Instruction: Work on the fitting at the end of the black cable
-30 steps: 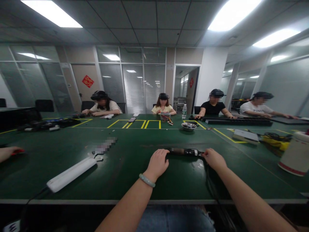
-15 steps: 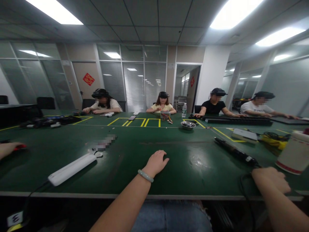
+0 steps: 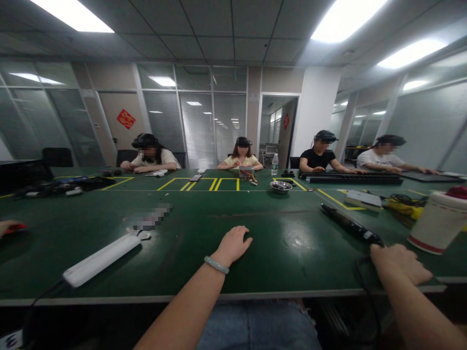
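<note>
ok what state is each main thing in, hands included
Left hand: open, palm down
Right hand: at the black tool's near end, grip hidden
Black tool: lying down, can't tell if powered
White power strip: lying flat, can't tell if powered
Metal bowl: right way up, holding dark items
Water bottle: upright
Ceiling lights: lit

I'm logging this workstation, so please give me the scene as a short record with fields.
Left hand: holding nothing, fingers slightly bent, on or just over the green table
Right hand: at the near end of a black tool, which slants away to the left; grip partly hidden
Left side: long white unit with a dark cord
Right side: white container with a red band
Farther off: metal bowl, clear bottle
</note>
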A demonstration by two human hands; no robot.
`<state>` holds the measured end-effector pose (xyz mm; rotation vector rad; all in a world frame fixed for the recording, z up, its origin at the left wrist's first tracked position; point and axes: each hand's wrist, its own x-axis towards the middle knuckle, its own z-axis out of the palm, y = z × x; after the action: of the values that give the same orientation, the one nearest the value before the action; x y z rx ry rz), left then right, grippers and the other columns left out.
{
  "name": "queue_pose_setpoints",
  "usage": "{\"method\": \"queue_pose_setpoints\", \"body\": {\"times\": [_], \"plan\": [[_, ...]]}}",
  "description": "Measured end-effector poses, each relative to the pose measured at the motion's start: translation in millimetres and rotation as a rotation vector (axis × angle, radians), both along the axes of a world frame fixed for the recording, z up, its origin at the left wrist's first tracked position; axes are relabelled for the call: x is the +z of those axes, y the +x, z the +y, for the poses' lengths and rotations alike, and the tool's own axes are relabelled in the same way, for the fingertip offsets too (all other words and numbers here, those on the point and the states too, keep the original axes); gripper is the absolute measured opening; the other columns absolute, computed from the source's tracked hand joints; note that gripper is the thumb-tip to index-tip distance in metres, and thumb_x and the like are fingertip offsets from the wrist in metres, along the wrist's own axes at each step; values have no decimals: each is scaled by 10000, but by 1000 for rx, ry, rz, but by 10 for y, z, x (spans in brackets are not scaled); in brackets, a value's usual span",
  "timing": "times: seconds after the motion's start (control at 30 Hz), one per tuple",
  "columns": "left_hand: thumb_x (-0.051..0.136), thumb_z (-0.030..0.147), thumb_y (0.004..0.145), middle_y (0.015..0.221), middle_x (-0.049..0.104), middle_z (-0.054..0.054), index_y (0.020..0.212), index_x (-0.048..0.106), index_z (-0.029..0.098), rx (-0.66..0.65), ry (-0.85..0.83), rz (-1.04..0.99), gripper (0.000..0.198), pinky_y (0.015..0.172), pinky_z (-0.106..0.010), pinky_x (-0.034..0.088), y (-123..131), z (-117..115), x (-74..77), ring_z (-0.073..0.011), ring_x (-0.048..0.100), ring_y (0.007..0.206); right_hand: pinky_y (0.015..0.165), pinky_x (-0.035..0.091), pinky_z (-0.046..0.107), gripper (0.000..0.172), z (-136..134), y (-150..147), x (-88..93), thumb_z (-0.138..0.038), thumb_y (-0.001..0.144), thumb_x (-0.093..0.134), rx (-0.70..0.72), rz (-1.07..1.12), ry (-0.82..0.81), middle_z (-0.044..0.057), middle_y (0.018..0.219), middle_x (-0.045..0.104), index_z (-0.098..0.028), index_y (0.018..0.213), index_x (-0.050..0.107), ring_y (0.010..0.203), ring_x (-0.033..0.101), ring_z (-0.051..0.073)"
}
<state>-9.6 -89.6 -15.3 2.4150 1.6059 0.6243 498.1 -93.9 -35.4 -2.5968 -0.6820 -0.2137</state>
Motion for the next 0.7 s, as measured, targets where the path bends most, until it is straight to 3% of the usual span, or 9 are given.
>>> {"method": "queue_pose_setpoints", "body": {"times": [0.13,0.23,0.3,0.37,0.57,0.7], "plan": [[433,494,922,1368,527,-76,1269,547,220,2,0,4,457,1045,-420,403,-4,5,-5,-260,461,1282,863,348,529,718,-16,-66,-23,-599,747,471,-11,-275,18,291,1170,522,-68,1222,561,1142,463,440],[430,499,923,1363,531,-82,1263,551,219,-6,11,8,457,1036,-419,408,-6,13,-10,-265,461,1281,857,364,495,662,-6,-37,-38,-559,836,383,201,-342,-4,250,1215,526,-128,1324,499,1112,497,404],[427,501,924,1359,534,-80,1259,553,222,-7,20,8,454,1041,-424,404,-10,17,-20,-266,462,1279,813,384,490,655,16,31,-44,-571,863,335,359,-267,-57,211,1252,531,-224,1415,405,1068,532,396],[429,505,921,1361,532,-76,1262,551,226,-6,22,8,457,1041,-426,405,-15,20,-30,-264,466,1275,776,393,498,680,42,106,-43,-615,858,328,412,-183,-111,196,1262,535,-291,1456,332,1038,549,408],[439,493,917,1350,542,-79,1254,557,217,-9,35,3,451,1038,-419,410,-7,30,-36,-258,473,1269,760,412,467,595,46,108,-20,-585,882,312,353,-176,-116,211,1141,582,-308,1392,445,1034,556,400],[442,479,917,1340,549,-87,1234,567,206,-7,52,3,436,1058,-427,389,-1,38,-45,-258,470,1271,795,420,477,630,32,36,-9,-545,892,267,219,-136,-66,248,1105,591,-140,1223,618,1062,543,400]]}}
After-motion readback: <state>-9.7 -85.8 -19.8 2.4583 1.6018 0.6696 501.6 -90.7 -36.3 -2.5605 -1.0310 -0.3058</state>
